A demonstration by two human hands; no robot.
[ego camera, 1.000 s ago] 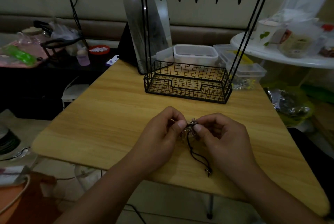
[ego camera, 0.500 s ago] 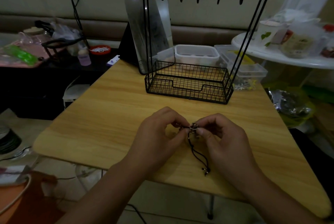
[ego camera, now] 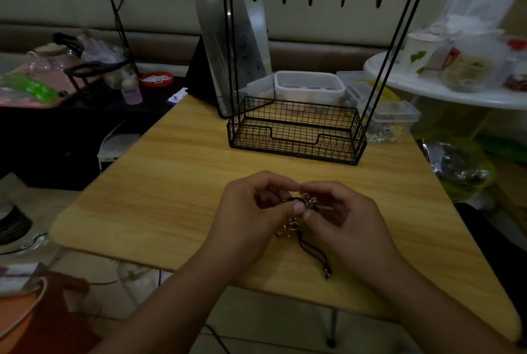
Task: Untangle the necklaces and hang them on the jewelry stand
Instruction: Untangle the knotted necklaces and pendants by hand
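Tangled necklaces [ego camera: 296, 218] are pinched between left hand [ego camera: 251, 216] and right hand [ego camera: 346, 219], held together over the table [ego camera: 171, 182] near its front edge. Black cord dangles; chain count unclear, dim. Hard pulling could tighten the knot. Jewelry stand [ego camera: 296, 131] hooks are bare.

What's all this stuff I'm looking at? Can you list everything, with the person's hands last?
necklaces: one tangled bunch, black cord and silvery chain, pinched between both hands above the table
jewelry stand: one, black wire with five bare hooks, far side of the table
table: one, light wood
mirror: one, standing behind the stand
plastic boxes: several, clear, behind the stand
round table: one, white, at right, crowded with containers
left hand: grips the tangle
right hand: grips the tangle
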